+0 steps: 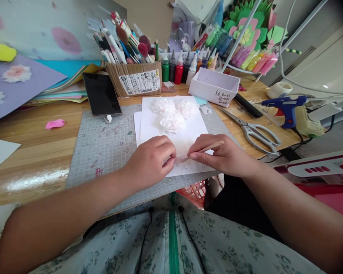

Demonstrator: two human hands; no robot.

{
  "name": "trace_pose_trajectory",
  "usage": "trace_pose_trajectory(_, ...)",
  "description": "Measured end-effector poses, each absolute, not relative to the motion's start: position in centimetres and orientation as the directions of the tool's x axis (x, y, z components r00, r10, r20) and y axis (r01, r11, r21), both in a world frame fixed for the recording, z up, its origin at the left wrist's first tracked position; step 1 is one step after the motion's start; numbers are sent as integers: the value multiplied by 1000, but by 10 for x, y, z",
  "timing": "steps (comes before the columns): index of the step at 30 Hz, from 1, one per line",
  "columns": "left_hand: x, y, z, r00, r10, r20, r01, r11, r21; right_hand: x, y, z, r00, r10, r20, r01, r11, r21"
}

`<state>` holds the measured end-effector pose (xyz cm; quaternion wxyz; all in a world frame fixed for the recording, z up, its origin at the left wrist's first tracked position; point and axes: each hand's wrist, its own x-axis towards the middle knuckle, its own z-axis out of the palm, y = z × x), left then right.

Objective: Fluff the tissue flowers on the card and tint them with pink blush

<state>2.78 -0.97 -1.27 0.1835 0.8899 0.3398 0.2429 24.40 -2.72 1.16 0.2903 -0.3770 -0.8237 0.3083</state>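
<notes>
My right hand [218, 154] is closed around a thin wooden stick [210, 147], its lower tip pointing down to the left at the paper. My left hand [153, 161] has its fingers curled together close by; whatever they pinch is hidden. Between the two hands lies something pale and hard to make out against the white. Several fluffy white flowers with faint pink centres [173, 121] rest on a white sheet of paper [150, 133], just beyond my fingers. Under the sheet is a grey cutting mat [103, 148].
Scissors [251, 131] and a blue glue gun [287, 108] lie to the right. Behind stand a small white box [214, 85], paint bottles [178, 70] and a cardboard box of brushes [114, 78]. A phone [101, 95] and a pink piece [55, 124] are at left.
</notes>
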Motion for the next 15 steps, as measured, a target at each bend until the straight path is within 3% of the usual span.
trace_pose_trajectory(4, 21, -1, -4, 585, 811, 2, 479, -348, 806, 244, -28, 11, -538, 813, 224, 443, 499, -745)
trace_pose_trajectory(7, 18, 8, -1, 680, 697, -228, 417, -112, 902, 244, -27, 11, -526, 820, 225, 444, 491, -749)
trace_pose_trajectory(10, 22, 14, -4, 680, 686, -258, 520, -204, 829, 245, -27, 10, -523, 823, 220, 444, 484, -754)
trace_pose_trajectory(15, 33, 16, -12, 673, 731, -114, 593, -439, 675, 245, -32, 17, -427, 869, 250, 449, 444, -775)
